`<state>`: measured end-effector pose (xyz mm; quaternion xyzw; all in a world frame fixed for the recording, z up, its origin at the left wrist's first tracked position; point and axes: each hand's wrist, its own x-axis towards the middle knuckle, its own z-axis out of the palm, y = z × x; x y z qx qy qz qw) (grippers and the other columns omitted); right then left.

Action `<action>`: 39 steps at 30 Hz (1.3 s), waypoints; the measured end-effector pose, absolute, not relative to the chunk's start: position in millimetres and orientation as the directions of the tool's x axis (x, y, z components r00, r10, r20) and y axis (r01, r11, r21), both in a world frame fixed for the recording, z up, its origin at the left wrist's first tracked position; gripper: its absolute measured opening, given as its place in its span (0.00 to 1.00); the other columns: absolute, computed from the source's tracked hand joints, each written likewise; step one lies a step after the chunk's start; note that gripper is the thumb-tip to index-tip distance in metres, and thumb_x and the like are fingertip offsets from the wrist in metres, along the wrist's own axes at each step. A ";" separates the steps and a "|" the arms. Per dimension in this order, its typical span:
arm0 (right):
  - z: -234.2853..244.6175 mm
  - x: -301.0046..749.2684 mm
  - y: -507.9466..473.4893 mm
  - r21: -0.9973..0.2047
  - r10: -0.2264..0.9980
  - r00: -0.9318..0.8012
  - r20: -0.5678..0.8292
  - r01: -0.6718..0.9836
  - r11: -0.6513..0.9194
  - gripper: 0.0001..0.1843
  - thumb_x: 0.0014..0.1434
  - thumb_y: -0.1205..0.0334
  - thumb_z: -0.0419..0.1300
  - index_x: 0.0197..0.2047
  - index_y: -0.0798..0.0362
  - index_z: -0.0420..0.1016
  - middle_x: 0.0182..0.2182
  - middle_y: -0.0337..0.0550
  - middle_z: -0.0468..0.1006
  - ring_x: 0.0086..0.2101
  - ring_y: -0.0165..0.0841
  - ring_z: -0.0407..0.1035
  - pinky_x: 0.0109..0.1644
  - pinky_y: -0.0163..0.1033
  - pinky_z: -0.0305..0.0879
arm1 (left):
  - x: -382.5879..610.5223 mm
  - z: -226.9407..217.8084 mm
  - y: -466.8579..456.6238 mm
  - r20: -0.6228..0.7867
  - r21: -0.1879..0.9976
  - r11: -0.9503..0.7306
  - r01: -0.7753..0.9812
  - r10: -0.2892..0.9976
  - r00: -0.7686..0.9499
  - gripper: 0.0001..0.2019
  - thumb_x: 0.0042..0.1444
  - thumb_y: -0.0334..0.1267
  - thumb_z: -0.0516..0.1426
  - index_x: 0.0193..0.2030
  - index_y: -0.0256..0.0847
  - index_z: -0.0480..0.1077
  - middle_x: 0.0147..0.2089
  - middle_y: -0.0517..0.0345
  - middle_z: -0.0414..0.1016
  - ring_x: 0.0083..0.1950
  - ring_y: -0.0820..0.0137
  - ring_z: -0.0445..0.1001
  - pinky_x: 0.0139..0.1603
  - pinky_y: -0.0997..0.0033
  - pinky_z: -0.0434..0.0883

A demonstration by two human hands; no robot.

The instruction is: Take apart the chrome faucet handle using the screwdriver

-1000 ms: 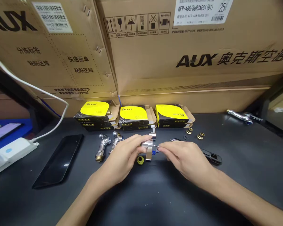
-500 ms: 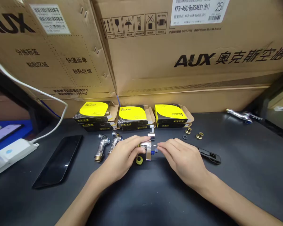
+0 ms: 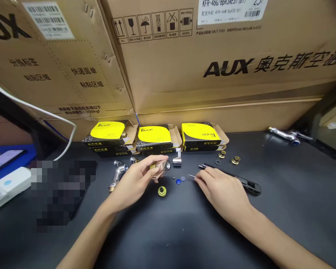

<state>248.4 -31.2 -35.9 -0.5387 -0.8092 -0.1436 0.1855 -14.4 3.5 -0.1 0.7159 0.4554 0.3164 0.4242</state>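
My left hand (image 3: 137, 183) is closed around a chrome faucet handle (image 3: 168, 165), whose rounded shiny end points right. Part of the handle is hidden by my fingers. Between my right thumb and fingers is a thin metal rod (image 3: 192, 176), its tip pointing left and apart from the handle; the rest of it is out of sight in my right hand (image 3: 221, 188). On the table between the hands lie a blue cap (image 3: 178, 182), a pale round disc (image 3: 183, 179) and a tiny screw (image 3: 174, 178). Nearer me stands a yellow-green valve cartridge (image 3: 162, 191).
Behind the hands are yellow-and-black faucet boxes (image 3: 154, 135). A chrome lever handle (image 3: 177, 161) stands before them. Chrome elbow fittings (image 3: 119, 175) lie left; a black utility knife (image 3: 252, 185), brass fittings (image 3: 235, 160), a rubber ring (image 3: 217, 162) and a chrome faucet (image 3: 285, 135) lie right.
My left hand has moved left and turned the faucet handle. The rod in my right hand has come away from it. The tiny screw now shows beside the blue cap.
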 end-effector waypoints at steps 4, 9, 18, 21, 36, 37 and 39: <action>-36.1 248.0 -30.7 0.060 0.823 -0.354 0.445 0.929 0.366 0.06 0.64 0.64 0.64 0.33 0.51 0.79 0.29 0.39 0.79 0.32 0.38 0.73 0.32 0.41 0.58 | -14.2 -3.2 4.0 0.032 0.910 -0.190 0.369 0.918 0.394 0.19 0.69 0.47 0.53 0.62 0.42 0.69 0.46 0.53 0.80 0.43 0.67 0.78 0.43 0.68 0.74; -24.8 235.5 -32.8 -0.285 0.868 -0.286 0.406 0.862 0.418 0.11 0.70 0.59 0.57 0.45 0.52 0.80 0.36 0.43 0.82 0.38 0.38 0.74 0.40 0.41 0.67 | -9.7 -3.6 2.7 0.086 0.914 -0.221 0.341 0.925 0.370 0.19 0.64 0.44 0.60 0.60 0.43 0.72 0.54 0.52 0.81 0.53 0.63 0.79 0.54 0.63 0.75; -18.1 205.2 -29.1 -0.826 0.933 -0.252 0.255 0.446 0.346 0.17 0.65 0.62 0.62 0.57 0.50 0.72 0.38 0.39 0.79 0.24 0.26 0.69 0.35 0.36 0.72 | -2.1 -6.3 0.1 0.323 0.738 -0.452 0.501 0.889 0.326 0.17 0.56 0.38 0.67 0.52 0.46 0.78 0.46 0.61 0.86 0.44 0.66 0.83 0.47 0.70 0.76; -29.5 207.7 -28.5 -0.715 0.857 -0.260 0.444 0.474 0.514 0.15 0.66 0.68 0.58 0.56 0.49 0.71 0.44 0.43 0.78 0.29 0.28 0.72 0.39 0.38 0.74 | -1.7 -4.1 -1.4 0.339 0.654 -0.496 0.571 0.867 0.364 0.13 0.58 0.33 0.64 0.50 0.44 0.78 0.40 0.64 0.86 0.37 0.70 0.83 0.42 0.75 0.75; -38.5 207.4 -30.2 -0.737 0.848 -0.228 0.479 0.420 0.530 0.19 0.66 0.63 0.61 0.59 0.50 0.71 0.36 0.39 0.81 0.24 0.27 0.71 0.31 0.33 0.74 | -3.4 -6.0 -4.1 0.487 0.398 -0.748 0.531 0.663 0.569 0.21 0.64 0.31 0.61 0.63 0.42 0.69 0.48 0.58 0.81 0.47 0.73 0.79 0.49 0.78 0.74; -36.4 208.8 -29.7 -0.735 0.848 -0.245 0.470 0.422 0.530 0.19 0.67 0.62 0.61 0.60 0.51 0.70 0.35 0.38 0.81 0.24 0.27 0.71 0.31 0.33 0.73 | -3.1 -6.0 -4.4 0.486 0.392 -0.755 0.525 0.655 0.579 0.21 0.64 0.31 0.60 0.63 0.43 0.69 0.49 0.58 0.80 0.47 0.73 0.79 0.50 0.78 0.74; -29.2 214.5 -29.6 -0.672 0.829 -0.295 0.475 0.486 0.559 0.18 0.69 0.60 0.58 0.60 0.53 0.71 0.34 0.39 0.82 0.27 0.29 0.73 0.35 0.35 0.74 | -3.5 -5.4 -4.4 0.486 0.395 -0.751 0.529 0.659 0.574 0.19 0.65 0.31 0.58 0.63 0.44 0.69 0.49 0.58 0.80 0.48 0.73 0.79 0.50 0.77 0.74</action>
